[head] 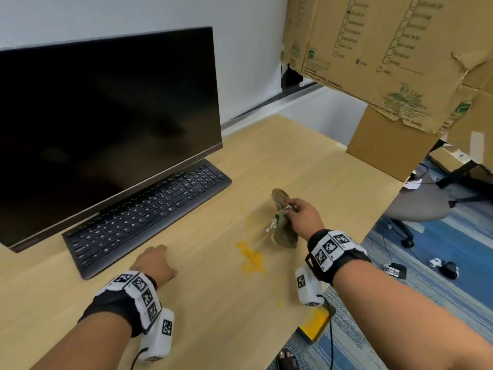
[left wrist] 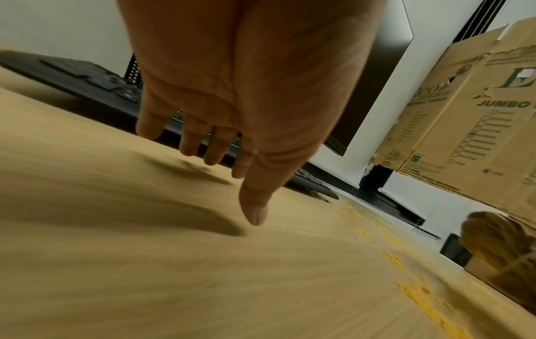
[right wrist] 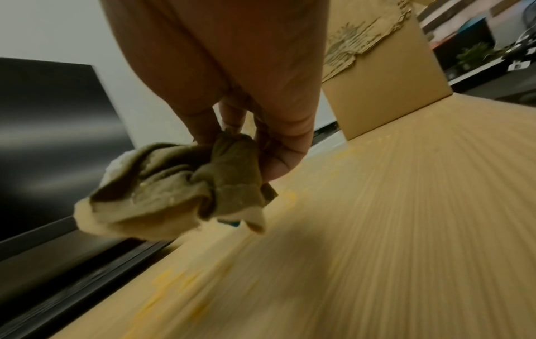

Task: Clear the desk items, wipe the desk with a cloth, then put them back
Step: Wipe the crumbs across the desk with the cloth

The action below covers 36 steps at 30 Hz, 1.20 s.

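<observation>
**Right hand holds cloth above spill on desk, left hand idle by keyboard**

The right hand pinches a crumpled brown cloth between thumb and fingertips. In the right wrist view the cloth hangs bunched below the fingers, just above the desk; whether its lowest fold touches the wood cannot be told. A white string and a small green tag dangle off the cloth in the head view.

Yellow crumbs lie smeared on the desk just left of the cloth, with more specks trailing toward the near edge. A yellow pan sits below the desk's near right edge, dusted with the same yellow stuff.

The left hand is relaxed, fingers loosely spread and pointing down at the desk, holding nothing. In the left wrist view its fingertips sit just above the wood or barely touching it; contact is unclear.

A black keyboard lies just beyond the left hand, under a dark monitor. Cardboard boxes stand at the far right of the desk.
</observation>
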Each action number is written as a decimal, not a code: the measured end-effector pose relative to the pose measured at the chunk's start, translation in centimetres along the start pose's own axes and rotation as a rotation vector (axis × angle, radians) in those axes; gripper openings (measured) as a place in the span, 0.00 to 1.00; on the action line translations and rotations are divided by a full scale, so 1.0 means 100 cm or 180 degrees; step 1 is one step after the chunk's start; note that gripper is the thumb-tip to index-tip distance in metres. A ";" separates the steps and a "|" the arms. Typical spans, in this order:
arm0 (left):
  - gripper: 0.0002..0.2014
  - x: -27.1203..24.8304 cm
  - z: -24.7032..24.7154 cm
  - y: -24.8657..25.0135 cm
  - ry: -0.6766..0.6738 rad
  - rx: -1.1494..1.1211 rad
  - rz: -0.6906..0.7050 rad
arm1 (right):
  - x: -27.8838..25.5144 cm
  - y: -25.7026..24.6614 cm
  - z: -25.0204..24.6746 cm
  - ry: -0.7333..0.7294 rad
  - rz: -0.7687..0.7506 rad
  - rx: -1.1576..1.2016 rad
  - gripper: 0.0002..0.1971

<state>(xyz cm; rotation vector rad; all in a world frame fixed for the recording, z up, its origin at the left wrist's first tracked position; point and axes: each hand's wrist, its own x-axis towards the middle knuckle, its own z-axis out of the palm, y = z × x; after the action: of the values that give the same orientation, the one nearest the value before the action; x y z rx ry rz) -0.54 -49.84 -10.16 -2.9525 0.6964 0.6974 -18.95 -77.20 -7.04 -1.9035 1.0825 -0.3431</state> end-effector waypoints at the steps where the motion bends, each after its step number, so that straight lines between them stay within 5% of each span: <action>1: 0.37 0.005 -0.004 0.008 0.0013 -0.0012 -0.0013 | 0.014 0.005 -0.012 0.0053 0.0037 -0.0027 0.16; 12: 0.36 0.055 -0.004 0.072 -0.0092 0.0061 -0.0745 | 0.185 0.093 -0.170 0.1017 0.0996 -0.1178 0.19; 16: 0.38 0.057 -0.005 0.075 -0.0133 0.0084 -0.0904 | 0.218 0.103 -0.172 0.0623 0.1674 -0.2092 0.24; 20: 0.40 0.059 -0.008 0.082 -0.0128 0.0061 -0.1002 | 0.228 0.080 -0.145 -0.0060 0.1024 -0.2759 0.22; 25: 0.42 0.064 -0.010 0.083 -0.0109 0.0066 -0.1044 | 0.216 0.058 -0.103 -0.0780 0.0398 -0.2918 0.35; 30: 0.41 0.067 -0.011 0.086 -0.0161 0.0255 -0.1057 | 0.226 0.042 -0.102 -0.1128 0.0176 -0.2037 0.18; 34: 0.42 0.068 -0.013 0.086 -0.0246 0.0340 -0.1120 | 0.252 0.049 -0.137 0.0009 0.0296 -0.1727 0.17; 36: 0.42 0.070 -0.014 0.086 -0.0262 0.0354 -0.1119 | 0.262 0.056 -0.145 0.0003 0.0638 -0.2151 0.21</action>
<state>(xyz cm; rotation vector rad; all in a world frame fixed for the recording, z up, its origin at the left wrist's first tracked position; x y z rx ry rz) 1.93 -60.66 -11.30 -2.8153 0.1929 0.7149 -15.62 -107.45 -8.00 -2.3368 1.5044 0.1643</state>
